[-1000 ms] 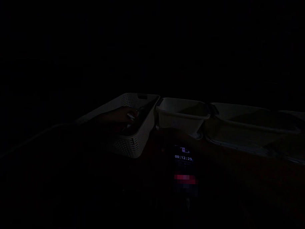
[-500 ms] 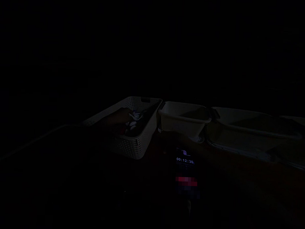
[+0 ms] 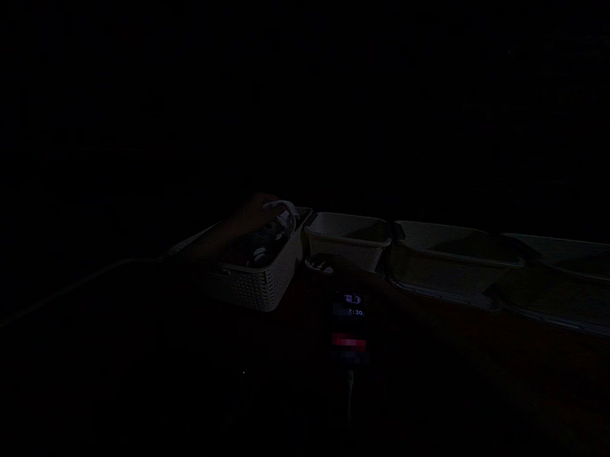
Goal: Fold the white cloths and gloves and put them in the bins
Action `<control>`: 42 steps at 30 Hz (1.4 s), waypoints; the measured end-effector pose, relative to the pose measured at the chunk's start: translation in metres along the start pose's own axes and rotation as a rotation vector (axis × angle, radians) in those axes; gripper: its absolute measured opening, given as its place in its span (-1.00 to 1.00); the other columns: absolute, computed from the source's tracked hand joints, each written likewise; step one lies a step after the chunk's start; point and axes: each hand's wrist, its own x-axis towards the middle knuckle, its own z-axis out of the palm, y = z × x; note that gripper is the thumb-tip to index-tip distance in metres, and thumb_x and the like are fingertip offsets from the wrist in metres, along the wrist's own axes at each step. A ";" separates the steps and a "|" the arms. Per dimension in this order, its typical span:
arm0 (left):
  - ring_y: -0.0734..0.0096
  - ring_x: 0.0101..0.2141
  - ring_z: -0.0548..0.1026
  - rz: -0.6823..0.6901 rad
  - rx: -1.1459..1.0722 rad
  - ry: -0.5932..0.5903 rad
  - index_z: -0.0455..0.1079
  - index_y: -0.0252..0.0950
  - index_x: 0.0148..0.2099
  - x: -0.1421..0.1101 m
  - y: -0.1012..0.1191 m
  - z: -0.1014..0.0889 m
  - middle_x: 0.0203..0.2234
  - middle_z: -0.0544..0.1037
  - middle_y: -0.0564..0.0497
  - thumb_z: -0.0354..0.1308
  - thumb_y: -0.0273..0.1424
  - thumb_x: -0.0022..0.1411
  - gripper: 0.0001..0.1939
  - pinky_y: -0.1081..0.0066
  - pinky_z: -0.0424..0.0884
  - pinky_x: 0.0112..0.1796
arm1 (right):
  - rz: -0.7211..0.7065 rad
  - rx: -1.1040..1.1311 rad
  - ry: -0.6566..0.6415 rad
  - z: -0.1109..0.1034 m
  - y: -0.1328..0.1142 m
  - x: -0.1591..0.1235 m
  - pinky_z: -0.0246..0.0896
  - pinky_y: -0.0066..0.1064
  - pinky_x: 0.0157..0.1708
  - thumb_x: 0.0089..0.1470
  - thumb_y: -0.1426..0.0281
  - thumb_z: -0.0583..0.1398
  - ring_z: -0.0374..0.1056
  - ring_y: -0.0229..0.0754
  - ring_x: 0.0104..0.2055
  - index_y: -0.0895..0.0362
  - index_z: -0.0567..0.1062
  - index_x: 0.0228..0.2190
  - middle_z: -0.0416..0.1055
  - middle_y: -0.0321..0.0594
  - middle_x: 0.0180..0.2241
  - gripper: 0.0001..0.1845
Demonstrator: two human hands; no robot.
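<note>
The scene is very dark. My left hand [image 3: 260,205] is over the perforated plastic basket [image 3: 278,281], its fingers closed on a white curved item [image 3: 286,206] whose kind I cannot make out. Below it, a jumble of whitish and dark things [image 3: 259,255] lies inside the basket. A dim shape in front of the first pale bin [image 3: 352,247] appears to be my right hand [image 3: 351,265], its fingers lost in shadow. Beside it is a white object [image 3: 318,265], too dim to name.
Two more pale bins, a middle one [image 3: 454,257] and a far right one [image 3: 574,254], continue the row. A lit phone screen [image 3: 350,323] with a timer lies in front, a pale cable [image 3: 350,390] running from its lower end. A faint edge line runs at left.
My left hand has risen from inside the basket with the white curved item. The view has shifted, so the bins and phone sit further left. The white object by the first bin shows more clearly.
</note>
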 end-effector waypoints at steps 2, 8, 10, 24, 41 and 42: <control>0.43 -0.38 0.40 0.150 -0.029 0.067 0.41 -0.42 -0.23 -0.008 0.040 -0.006 -0.41 0.47 -0.02 -0.02 -0.25 0.16 -0.66 0.45 0.29 -0.34 | 0.036 0.115 0.193 -0.025 -0.005 -0.012 0.28 -0.27 -0.14 -0.01 0.21 0.17 0.32 -0.17 -0.11 0.13 0.30 -0.01 0.31 -0.05 -0.03 -0.48; 0.46 -0.38 0.40 0.388 -0.149 -0.180 0.41 -0.42 -0.22 -0.026 0.126 0.013 -0.41 0.46 0.01 -0.01 -0.35 0.16 -0.74 0.45 0.29 -0.32 | -0.094 0.205 0.664 -0.100 -0.039 -0.073 0.15 -0.17 0.02 -0.14 0.11 0.24 0.04 -0.04 0.16 -0.10 -0.18 0.21 -0.17 -0.18 0.24 0.00; 0.47 -0.38 0.40 0.450 -0.213 -0.293 0.40 -0.40 -0.18 -0.026 0.142 0.033 -0.38 0.47 0.01 -0.01 -0.36 0.16 -0.73 0.45 0.30 -0.33 | -0.131 0.129 0.636 -0.112 -0.047 -0.096 0.14 -0.20 0.02 -0.17 0.14 0.27 0.06 -0.04 0.14 -0.03 -0.02 0.18 -0.02 -0.14 0.19 -0.06; 0.44 -0.24 0.43 0.504 -0.337 -0.587 0.38 -0.35 -0.10 -0.019 0.119 0.177 -0.23 0.49 -0.04 0.16 -0.42 0.07 -0.69 0.47 0.31 -0.24 | 0.319 0.192 0.176 -0.096 0.045 -0.199 0.06 -0.52 -0.57 -0.03 0.13 0.14 0.24 -0.30 -0.50 0.21 0.44 -0.34 0.37 -0.22 -0.50 -0.62; 0.49 -0.41 0.47 0.282 -0.512 -0.773 0.36 -0.36 -0.11 -0.019 0.079 0.229 -0.35 0.54 -0.06 0.10 -0.33 0.14 -0.72 0.52 0.33 -0.40 | 0.684 0.042 0.099 -0.052 0.113 -0.210 0.16 -0.45 -0.49 -0.02 0.03 0.08 0.37 -0.15 -0.38 0.18 0.50 -0.26 0.48 -0.09 -0.37 -0.49; 0.48 -0.36 0.48 0.295 -0.514 -0.706 0.36 -0.34 -0.09 -0.018 0.078 0.229 -0.29 0.53 -0.07 0.09 -0.36 0.15 -0.72 0.51 0.34 -0.36 | 0.660 -0.003 0.085 -0.052 0.115 -0.209 0.16 -0.46 -0.48 0.00 0.09 0.09 0.37 -0.17 -0.38 0.18 0.50 -0.28 0.48 -0.10 -0.37 -0.56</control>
